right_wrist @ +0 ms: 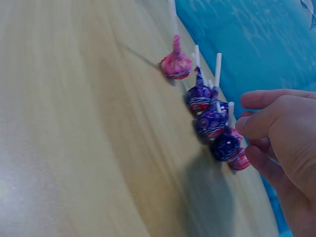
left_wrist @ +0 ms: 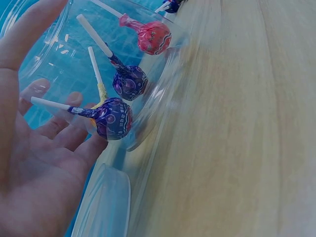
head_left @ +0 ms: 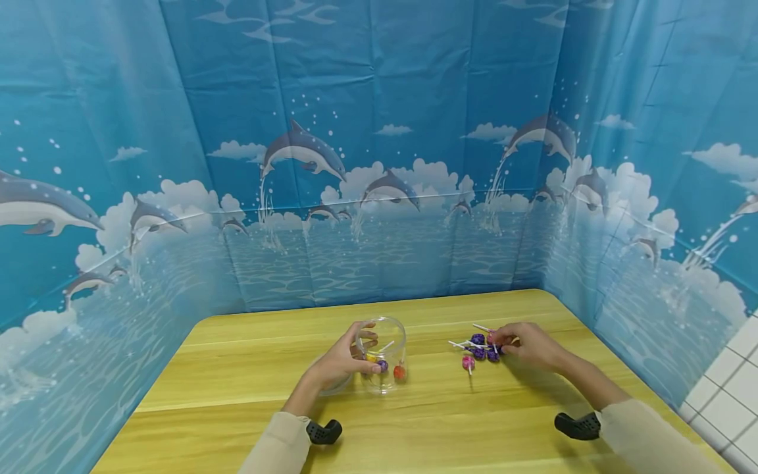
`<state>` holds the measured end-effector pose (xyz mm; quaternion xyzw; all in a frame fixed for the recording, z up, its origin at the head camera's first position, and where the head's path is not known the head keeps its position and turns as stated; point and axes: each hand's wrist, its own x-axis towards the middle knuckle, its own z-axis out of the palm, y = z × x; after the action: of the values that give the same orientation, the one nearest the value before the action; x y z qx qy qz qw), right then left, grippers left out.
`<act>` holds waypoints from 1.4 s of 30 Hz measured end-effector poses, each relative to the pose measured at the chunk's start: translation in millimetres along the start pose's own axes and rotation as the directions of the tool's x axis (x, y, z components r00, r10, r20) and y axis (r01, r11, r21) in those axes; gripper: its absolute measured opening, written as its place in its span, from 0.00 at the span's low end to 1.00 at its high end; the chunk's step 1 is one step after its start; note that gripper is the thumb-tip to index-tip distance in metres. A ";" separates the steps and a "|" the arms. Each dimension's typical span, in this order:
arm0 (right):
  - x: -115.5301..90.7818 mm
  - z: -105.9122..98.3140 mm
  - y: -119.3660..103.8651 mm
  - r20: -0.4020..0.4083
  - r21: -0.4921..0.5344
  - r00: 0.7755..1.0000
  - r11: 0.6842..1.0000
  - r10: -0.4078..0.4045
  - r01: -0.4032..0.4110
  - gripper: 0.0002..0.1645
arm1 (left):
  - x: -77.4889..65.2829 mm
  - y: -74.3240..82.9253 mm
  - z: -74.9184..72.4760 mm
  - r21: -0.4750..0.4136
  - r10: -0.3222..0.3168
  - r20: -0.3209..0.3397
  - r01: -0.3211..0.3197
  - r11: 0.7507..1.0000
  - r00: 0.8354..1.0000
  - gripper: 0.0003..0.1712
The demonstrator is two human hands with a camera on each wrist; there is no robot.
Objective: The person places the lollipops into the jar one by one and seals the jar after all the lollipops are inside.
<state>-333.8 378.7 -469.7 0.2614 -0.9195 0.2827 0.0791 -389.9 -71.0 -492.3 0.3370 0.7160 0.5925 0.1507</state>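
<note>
My left hand [head_left: 346,359] grips a clear round jar [head_left: 383,322] from its left side, fingers behind and thumb in front. Inside the jar are several wrapped lollipops: a red lollipop [left_wrist: 154,38], purple lollipops [left_wrist: 130,82] and a yellow lollipop [head_left: 372,357] partly hidden behind a purple one. My right hand [head_left: 527,343] is over the right edge of a lollipop pile, its thumb and fingers loosely bent and apart, fingertips right at the sticks. That pile has purple lollipops [right_wrist: 211,122] and pink lollipops [right_wrist: 240,160], partly covered by one another. A separate pink lollipop [head_left: 468,363] lies in front.
A clear lid-like piece [left_wrist: 106,202] lies on the wooden table [head_left: 450,421], beside the jar and partly hidden by my left hand. A blue dolphin-print curtain [head_left: 391,263] hangs along the back and sides. White tiles [head_left: 728,388] show at far right.
</note>
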 end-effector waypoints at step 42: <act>15.1 2.9 -1.6 -0.337 -0.171 0.941 0.985 -0.040 -0.019 0.01 | -0.1 -2.1 -1.9 -0.041 0.015 0.025 -0.014 0.999 1.000 0.51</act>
<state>-345.8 369.4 -466.8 0.2061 -0.9116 0.2427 0.2598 -391.6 -72.7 -493.9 0.3465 0.6994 0.6036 0.1626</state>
